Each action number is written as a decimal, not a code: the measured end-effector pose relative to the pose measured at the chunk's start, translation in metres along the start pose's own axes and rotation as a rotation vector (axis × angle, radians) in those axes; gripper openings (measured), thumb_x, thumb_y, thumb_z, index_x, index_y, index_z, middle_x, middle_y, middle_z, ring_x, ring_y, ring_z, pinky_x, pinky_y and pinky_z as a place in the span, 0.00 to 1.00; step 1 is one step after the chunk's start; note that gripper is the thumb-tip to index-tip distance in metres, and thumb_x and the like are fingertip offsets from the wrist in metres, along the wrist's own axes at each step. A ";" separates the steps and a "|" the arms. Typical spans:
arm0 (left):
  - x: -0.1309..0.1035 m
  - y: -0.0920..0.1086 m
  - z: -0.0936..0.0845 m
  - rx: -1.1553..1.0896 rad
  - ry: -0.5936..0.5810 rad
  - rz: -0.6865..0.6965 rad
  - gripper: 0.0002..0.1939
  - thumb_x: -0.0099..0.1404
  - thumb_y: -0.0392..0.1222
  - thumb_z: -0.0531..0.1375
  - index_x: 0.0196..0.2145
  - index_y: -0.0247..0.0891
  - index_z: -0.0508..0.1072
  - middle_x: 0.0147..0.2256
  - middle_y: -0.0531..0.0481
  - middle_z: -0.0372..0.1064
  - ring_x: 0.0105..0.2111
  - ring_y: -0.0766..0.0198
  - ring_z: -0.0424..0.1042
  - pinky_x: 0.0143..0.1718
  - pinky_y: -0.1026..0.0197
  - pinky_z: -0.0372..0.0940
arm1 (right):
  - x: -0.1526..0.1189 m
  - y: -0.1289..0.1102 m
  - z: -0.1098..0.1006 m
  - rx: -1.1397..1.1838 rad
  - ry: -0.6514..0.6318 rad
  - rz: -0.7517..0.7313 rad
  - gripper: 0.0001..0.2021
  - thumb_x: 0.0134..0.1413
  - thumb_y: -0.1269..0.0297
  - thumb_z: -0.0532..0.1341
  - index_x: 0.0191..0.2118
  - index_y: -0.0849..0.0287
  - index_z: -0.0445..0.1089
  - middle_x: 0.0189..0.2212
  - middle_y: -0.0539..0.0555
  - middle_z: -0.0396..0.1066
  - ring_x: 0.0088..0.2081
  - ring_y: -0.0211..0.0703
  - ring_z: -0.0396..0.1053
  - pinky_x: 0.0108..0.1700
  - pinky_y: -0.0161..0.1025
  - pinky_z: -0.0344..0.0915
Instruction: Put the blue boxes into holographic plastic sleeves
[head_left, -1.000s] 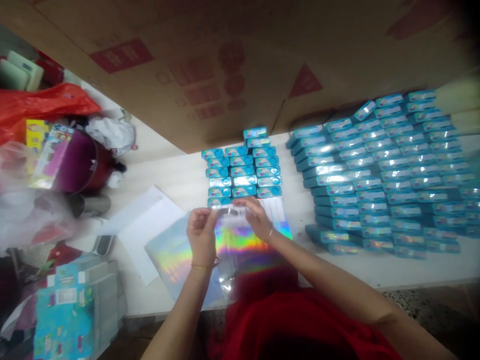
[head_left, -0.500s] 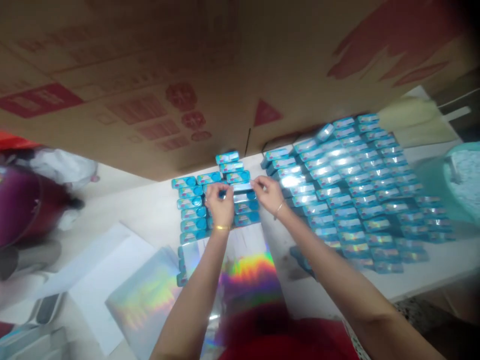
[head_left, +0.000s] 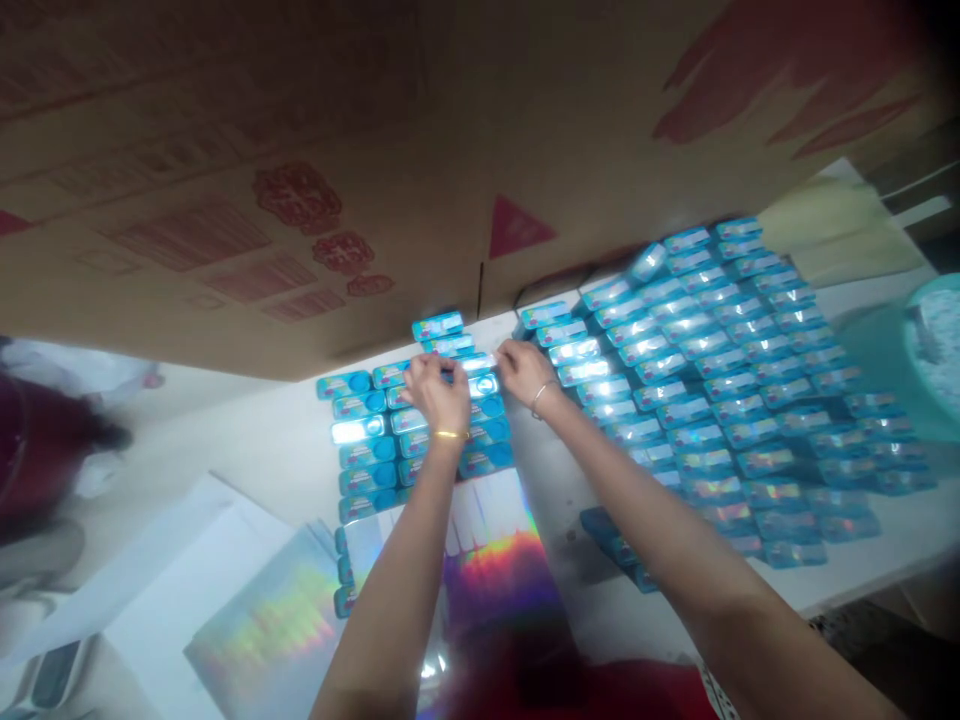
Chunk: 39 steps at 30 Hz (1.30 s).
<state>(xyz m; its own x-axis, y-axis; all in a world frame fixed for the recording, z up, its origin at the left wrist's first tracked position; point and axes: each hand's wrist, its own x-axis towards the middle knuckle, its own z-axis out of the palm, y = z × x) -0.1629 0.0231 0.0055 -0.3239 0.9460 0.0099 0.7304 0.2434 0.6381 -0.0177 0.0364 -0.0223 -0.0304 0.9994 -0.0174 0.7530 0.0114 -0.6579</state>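
My left hand (head_left: 441, 392), with a gold bangle at the wrist, is closed in a pinch over the rows of small turquoise packs. My right hand (head_left: 525, 372) is also pinched, at the right end of the same row. A thin, pale label strip (head_left: 478, 363) spans between the fingertips, along the top of one pack; blur hides its exact edges. Several turquoise packs (head_left: 365, 430) lie in columns around my left hand. Below them, a shiny holographic sheet (head_left: 495, 560) with pale strips along its upper part lies partly under my left forearm.
A large cardboard box (head_left: 420, 200) walls off the back of the white table (head_left: 247, 430). Many labelled turquoise packs (head_left: 682, 410) fill the right side. Another holographic sheet (head_left: 262, 620) and white paper (head_left: 172, 590) lie left. A green tub (head_left: 934, 345) stands far right.
The view has shifted slightly. Between my hands, the pale strip has come down onto a pack farther back in the column. Both hands stay pinched close together.
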 end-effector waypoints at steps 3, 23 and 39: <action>0.000 0.002 0.001 0.069 -0.010 0.013 0.03 0.59 0.40 0.59 0.28 0.40 0.71 0.41 0.45 0.66 0.47 0.49 0.62 0.47 0.47 0.53 | -0.002 0.005 0.011 0.206 -0.008 0.082 0.12 0.58 0.59 0.52 0.27 0.57 0.64 0.25 0.51 0.66 0.30 0.43 0.62 0.36 0.37 0.58; -0.019 -0.033 -0.065 0.195 -0.289 0.434 0.20 0.66 0.34 0.48 0.53 0.43 0.68 0.60 0.43 0.59 0.57 0.51 0.58 0.53 0.47 0.54 | -0.055 -0.004 0.007 0.157 0.106 -0.007 0.19 0.62 0.68 0.47 0.54 0.60 0.66 0.37 0.58 0.66 0.40 0.47 0.64 0.45 0.42 0.63; -0.093 -0.159 -0.189 0.281 -0.430 0.447 0.08 0.67 0.41 0.53 0.34 0.40 0.70 0.44 0.44 0.70 0.45 0.56 0.64 0.44 0.53 0.55 | -0.169 -0.156 0.084 -0.131 -0.304 -0.352 0.15 0.66 0.62 0.48 0.40 0.57 0.71 0.39 0.58 0.70 0.44 0.50 0.60 0.45 0.45 0.51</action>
<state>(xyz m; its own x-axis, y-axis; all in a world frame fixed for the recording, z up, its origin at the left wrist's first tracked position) -0.3625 -0.1441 0.0480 0.2709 0.9554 -0.1175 0.8858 -0.1997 0.4189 -0.1851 -0.1366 0.0203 -0.4743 0.8794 -0.0427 0.7382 0.3708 -0.5635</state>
